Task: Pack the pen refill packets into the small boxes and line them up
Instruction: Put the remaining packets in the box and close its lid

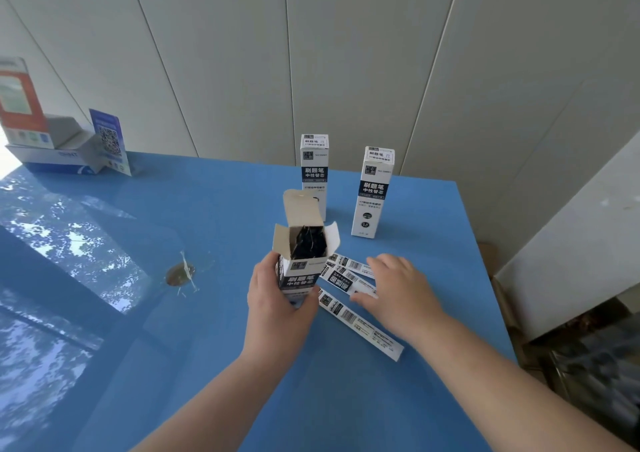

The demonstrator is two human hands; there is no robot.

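My left hand point(275, 299) grips an upright small white and navy box point(300, 264) whose top flaps stand open; dark packet ends show inside it. To its right, three long white refill packets point(360, 323) lie flat on the blue table point(221, 365). My right hand point(398, 289) lies over the two farther packets with fingers spread and straight, touching them. Two closed boxes of the same kind stand upright behind: one point(314, 171) just past the open box, the other point(372, 192) to its right.
At the far left of the table stand an open blue and white carton point(59, 155) and a blue card with a QR code point(110, 142). A brown mark point(180, 273) is on the table's left. The table's right edge drops to clutter on the floor.
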